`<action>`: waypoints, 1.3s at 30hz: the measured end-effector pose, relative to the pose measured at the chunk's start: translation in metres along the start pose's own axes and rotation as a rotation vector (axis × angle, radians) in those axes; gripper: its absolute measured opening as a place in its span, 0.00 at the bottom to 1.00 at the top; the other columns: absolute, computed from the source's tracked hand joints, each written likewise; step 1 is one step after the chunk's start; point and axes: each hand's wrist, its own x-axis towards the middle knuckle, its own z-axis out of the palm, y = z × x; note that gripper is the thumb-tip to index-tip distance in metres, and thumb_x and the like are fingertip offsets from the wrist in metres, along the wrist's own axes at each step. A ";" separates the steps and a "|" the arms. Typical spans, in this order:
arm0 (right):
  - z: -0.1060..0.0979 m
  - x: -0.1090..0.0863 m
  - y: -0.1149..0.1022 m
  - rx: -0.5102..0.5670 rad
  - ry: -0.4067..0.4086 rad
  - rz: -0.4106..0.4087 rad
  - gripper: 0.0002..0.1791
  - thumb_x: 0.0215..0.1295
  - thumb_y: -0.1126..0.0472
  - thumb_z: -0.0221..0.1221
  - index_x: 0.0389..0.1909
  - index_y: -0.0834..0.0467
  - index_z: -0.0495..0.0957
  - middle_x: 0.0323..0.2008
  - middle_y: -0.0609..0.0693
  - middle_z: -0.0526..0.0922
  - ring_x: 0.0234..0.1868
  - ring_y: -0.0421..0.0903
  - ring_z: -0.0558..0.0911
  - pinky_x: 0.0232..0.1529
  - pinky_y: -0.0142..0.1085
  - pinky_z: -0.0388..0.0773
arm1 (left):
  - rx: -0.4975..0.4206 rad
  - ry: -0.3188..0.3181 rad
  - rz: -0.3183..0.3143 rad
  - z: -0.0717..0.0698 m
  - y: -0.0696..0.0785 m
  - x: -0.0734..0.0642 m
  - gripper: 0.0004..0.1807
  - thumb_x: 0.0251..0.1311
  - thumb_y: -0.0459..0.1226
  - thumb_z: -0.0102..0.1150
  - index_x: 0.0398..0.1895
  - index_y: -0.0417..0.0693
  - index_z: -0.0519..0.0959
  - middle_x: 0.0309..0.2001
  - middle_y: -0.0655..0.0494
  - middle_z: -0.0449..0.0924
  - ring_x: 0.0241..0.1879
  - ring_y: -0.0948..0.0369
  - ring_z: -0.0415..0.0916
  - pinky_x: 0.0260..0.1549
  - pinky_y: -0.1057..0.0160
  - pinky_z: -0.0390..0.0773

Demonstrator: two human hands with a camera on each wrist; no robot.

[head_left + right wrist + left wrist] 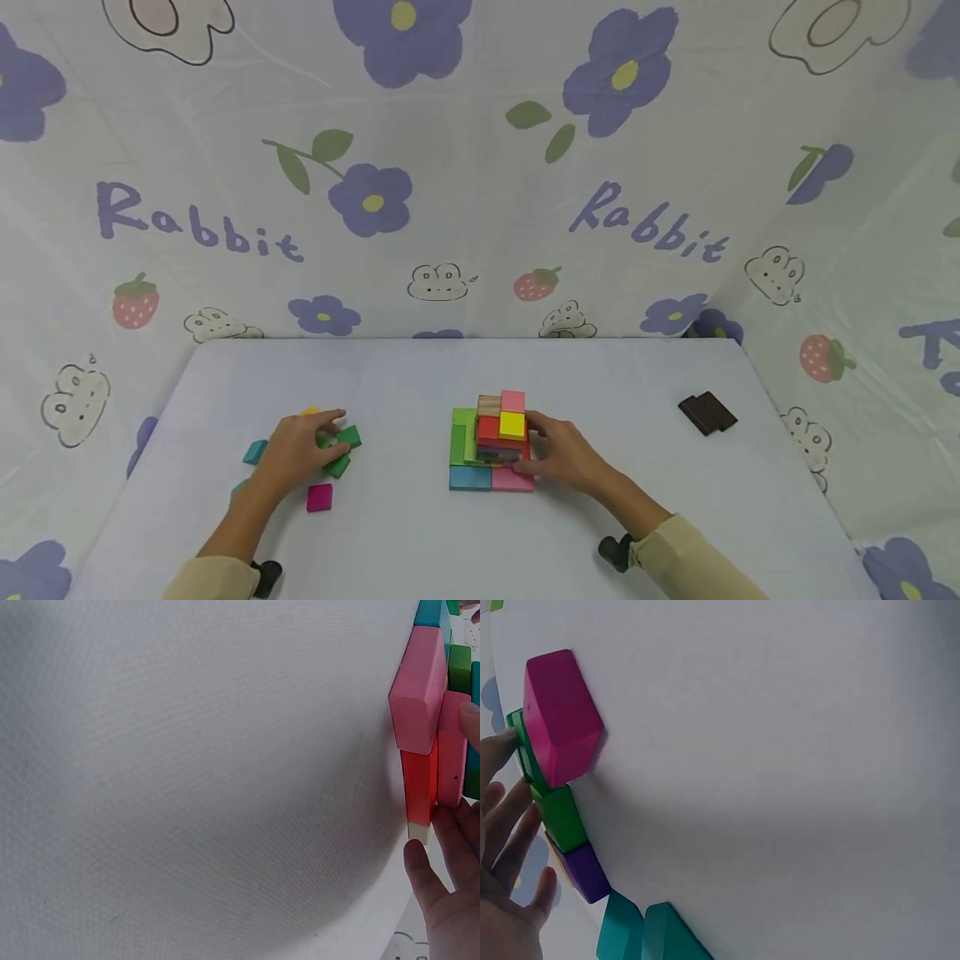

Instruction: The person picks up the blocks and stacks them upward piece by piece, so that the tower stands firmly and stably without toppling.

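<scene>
A stepped stack of coloured wooden blocks [471,477] stands mid-table, with blue and pink blocks in front and green ones at its left. A yellow block [512,426], a red block and a pink block top it. My right hand [570,454] rests against the stack's right side, thumb near the front corner and fingers farther back. Over loose green blocks [348,436] at the left is my left hand [292,450], its thumb touching one and its fingers spread beyond. Close by lies a magenta block [319,497]. A purple block [589,871] shows in the left wrist view.
Teal blocks [255,452] lie left of my left hand, and a yellow piece [309,411] peeks out behind it. Dark brown blocks [708,413] sit at the far right of the white table [390,542]. Printed cloth [465,150] hangs behind.
</scene>
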 end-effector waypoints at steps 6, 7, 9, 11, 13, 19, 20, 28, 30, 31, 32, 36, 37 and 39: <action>0.000 -0.001 0.001 -0.003 0.001 0.007 0.41 0.55 0.56 0.73 0.69 0.60 0.67 0.65 0.56 0.76 0.61 0.58 0.77 0.60 0.52 0.75 | 0.044 0.086 0.130 0.004 0.012 0.006 0.26 0.51 0.33 0.74 0.56 0.39 0.80 0.38 0.49 0.87 0.43 0.49 0.82 0.51 0.42 0.77; 0.000 -0.001 0.001 -0.002 -0.001 0.007 0.41 0.55 0.56 0.73 0.69 0.60 0.67 0.65 0.56 0.75 0.61 0.58 0.77 0.60 0.52 0.75 | 0.039 0.105 0.150 0.004 0.017 0.007 0.27 0.51 0.33 0.74 0.57 0.39 0.80 0.38 0.50 0.87 0.45 0.48 0.82 0.53 0.41 0.75; 0.000 -0.001 0.001 -0.002 -0.006 0.008 0.42 0.56 0.55 0.73 0.69 0.60 0.67 0.65 0.56 0.75 0.62 0.58 0.77 0.60 0.52 0.75 | 0.009 0.146 0.198 0.004 0.028 0.012 0.28 0.52 0.32 0.73 0.59 0.40 0.78 0.40 0.50 0.87 0.48 0.47 0.81 0.53 0.41 0.76; 0.000 -0.001 0.001 0.000 -0.007 0.011 0.42 0.56 0.55 0.73 0.69 0.60 0.67 0.65 0.56 0.75 0.62 0.58 0.77 0.60 0.52 0.75 | -0.010 0.193 0.265 0.004 0.041 0.019 0.29 0.52 0.30 0.73 0.60 0.41 0.78 0.39 0.52 0.86 0.48 0.48 0.81 0.52 0.43 0.77; 0.000 -0.001 0.001 0.002 -0.004 0.011 0.42 0.56 0.56 0.73 0.69 0.61 0.67 0.65 0.56 0.75 0.62 0.58 0.77 0.60 0.53 0.75 | -0.015 0.222 0.335 0.006 0.053 0.027 0.29 0.52 0.29 0.72 0.60 0.41 0.77 0.39 0.52 0.86 0.46 0.49 0.81 0.52 0.45 0.78; 0.001 0.001 0.001 0.010 -0.010 0.004 0.41 0.56 0.57 0.73 0.69 0.60 0.67 0.65 0.56 0.75 0.62 0.58 0.76 0.60 0.52 0.74 | -0.037 0.125 0.290 0.024 0.067 0.033 0.27 0.56 0.32 0.71 0.60 0.42 0.79 0.48 0.48 0.86 0.51 0.51 0.82 0.52 0.47 0.79; 0.001 0.002 0.001 0.008 -0.010 0.008 0.41 0.56 0.57 0.73 0.69 0.60 0.67 0.65 0.56 0.75 0.62 0.58 0.76 0.60 0.52 0.75 | -0.056 0.089 0.258 0.027 0.068 0.032 0.26 0.56 0.33 0.71 0.60 0.42 0.79 0.49 0.48 0.86 0.53 0.51 0.81 0.53 0.47 0.79; -0.001 0.001 -0.001 0.006 -0.003 0.027 0.42 0.55 0.56 0.74 0.70 0.59 0.67 0.64 0.55 0.76 0.61 0.58 0.77 0.60 0.53 0.75 | -0.189 -0.099 0.141 0.049 0.074 0.031 0.29 0.56 0.35 0.72 0.62 0.42 0.77 0.59 0.50 0.81 0.62 0.50 0.75 0.61 0.46 0.72; -0.001 0.001 -0.001 0.014 -0.007 0.016 0.42 0.56 0.57 0.74 0.69 0.60 0.67 0.65 0.55 0.75 0.62 0.58 0.77 0.60 0.53 0.75 | -0.212 -0.121 0.139 0.051 0.077 0.033 0.29 0.56 0.34 0.72 0.63 0.43 0.77 0.60 0.50 0.80 0.63 0.50 0.74 0.61 0.46 0.72; 0.000 0.001 -0.001 0.016 -0.009 0.010 0.41 0.56 0.57 0.73 0.69 0.60 0.67 0.65 0.56 0.75 0.62 0.58 0.76 0.60 0.53 0.75 | -0.221 -0.129 0.136 0.053 0.078 0.034 0.29 0.56 0.34 0.72 0.63 0.43 0.77 0.60 0.51 0.80 0.63 0.51 0.74 0.62 0.46 0.71; 0.000 0.001 -0.001 0.018 -0.010 0.007 0.41 0.56 0.57 0.73 0.69 0.60 0.67 0.65 0.56 0.75 0.62 0.59 0.76 0.60 0.53 0.75 | -0.225 -0.134 0.135 0.054 0.079 0.035 0.29 0.57 0.33 0.71 0.63 0.44 0.77 0.60 0.51 0.80 0.63 0.51 0.74 0.62 0.46 0.71; 0.001 0.001 0.000 0.014 -0.008 0.000 0.41 0.56 0.56 0.73 0.69 0.60 0.67 0.65 0.56 0.75 0.62 0.59 0.77 0.60 0.54 0.75 | -0.249 -0.130 0.155 0.055 0.084 0.040 0.29 0.56 0.31 0.71 0.63 0.43 0.77 0.60 0.51 0.80 0.63 0.51 0.74 0.62 0.45 0.71; 0.001 0.001 0.000 0.013 -0.008 0.000 0.41 0.56 0.56 0.73 0.69 0.60 0.67 0.65 0.56 0.75 0.62 0.59 0.77 0.60 0.53 0.75 | -0.259 -0.132 0.161 0.056 0.085 0.041 0.28 0.57 0.31 0.70 0.63 0.43 0.77 0.60 0.51 0.80 0.63 0.51 0.74 0.62 0.45 0.71; 0.001 0.000 0.001 0.008 -0.004 -0.002 0.41 0.56 0.56 0.74 0.69 0.60 0.67 0.65 0.55 0.75 0.62 0.58 0.77 0.60 0.53 0.75 | -0.277 -0.130 0.179 0.057 0.086 0.043 0.28 0.57 0.30 0.70 0.63 0.41 0.77 0.60 0.50 0.80 0.62 0.51 0.75 0.61 0.45 0.72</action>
